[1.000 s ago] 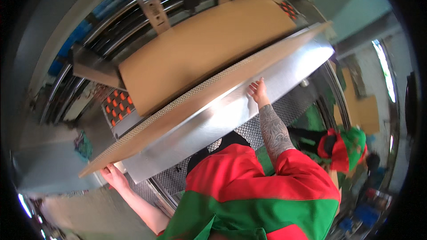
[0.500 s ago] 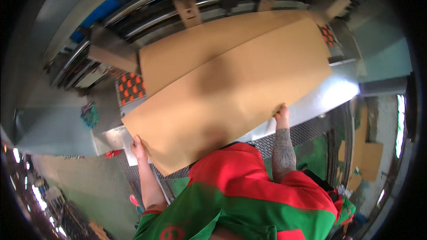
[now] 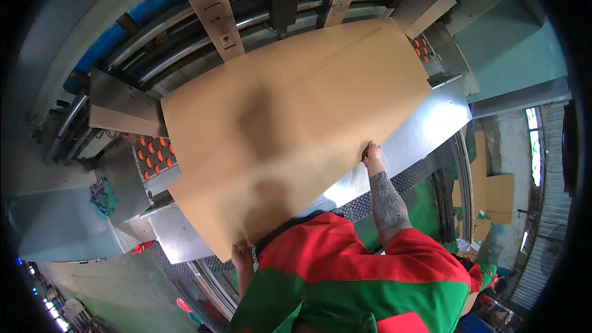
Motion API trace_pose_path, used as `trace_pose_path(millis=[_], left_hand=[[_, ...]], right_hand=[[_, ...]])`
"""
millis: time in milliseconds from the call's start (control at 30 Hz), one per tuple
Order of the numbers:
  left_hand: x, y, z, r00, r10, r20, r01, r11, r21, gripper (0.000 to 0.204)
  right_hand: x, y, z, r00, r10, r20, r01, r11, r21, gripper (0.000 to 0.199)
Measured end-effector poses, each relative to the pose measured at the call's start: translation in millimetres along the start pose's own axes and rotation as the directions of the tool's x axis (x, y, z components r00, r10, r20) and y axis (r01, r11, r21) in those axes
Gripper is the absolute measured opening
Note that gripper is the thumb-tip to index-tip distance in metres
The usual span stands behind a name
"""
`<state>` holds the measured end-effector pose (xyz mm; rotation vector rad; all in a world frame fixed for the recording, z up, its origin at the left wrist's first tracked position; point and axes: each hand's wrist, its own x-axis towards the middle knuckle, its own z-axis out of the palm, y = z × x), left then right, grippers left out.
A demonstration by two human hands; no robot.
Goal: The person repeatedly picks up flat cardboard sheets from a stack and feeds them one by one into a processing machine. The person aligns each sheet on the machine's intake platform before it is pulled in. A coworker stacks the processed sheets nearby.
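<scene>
A large brown cardboard sheet [image 3: 333,111] lies across the metal machine bed, its near edge sticking out toward my body. A faint slanted line crosses its far part; whether that is a crease or the edge of a second sheet I cannot tell. My left hand [image 3: 243,254] is closed on the near edge, close to the sheet's near left corner, with its fingertips on top. Farther right along the same edge, my right hand [image 3: 372,156] grips the cardboard, its fingers curled. The undersides of both grips are hidden.
Metal side plates [image 3: 123,100] flank the sheet. Beyond it are upright brackets [image 3: 217,21] and steel rollers [image 3: 172,55]. Orange rollers [image 3: 155,155] show at the bed's left. A shiny metal ledge [image 3: 431,117] runs along the front. Cardboard pieces [image 3: 498,197] stand at the right.
The sheet has turned and slid farther over the bed, more in line with the side plates. My left hand has moved right along the near edge. My right hand still holds its edge.
</scene>
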<state>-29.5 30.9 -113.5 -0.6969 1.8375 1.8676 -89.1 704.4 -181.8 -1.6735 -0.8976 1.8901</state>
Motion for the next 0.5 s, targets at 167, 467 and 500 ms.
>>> trace_pose_path(millis=[167, 467, 500], left_hand=[[97.8, 78.3, 41.1, 0.975, -0.168, -0.144, 0.043, 0.782, -0.622, 0.04], [201.8, 123.8, 102.7, 0.971, -0.19, -0.143, 0.096, 0.864, -0.495, 0.041], [210.8, 112.3, 98.3, 0.962, -0.164, -0.22, 0.046, 0.888, -0.458, 0.043]], right_hand=[[6.6, -69.1, 55.1, 0.994, 0.013, 0.108, 0.009, 0.981, -0.193, 0.016], [58.2, -121.6, 103.8, 0.977, 0.031, 0.209, 0.065, 0.898, -0.434, 0.029], [62.9, -115.9, 101.0, 0.99, 0.029, 0.14, 0.03, 0.917, -0.398, 0.035]])
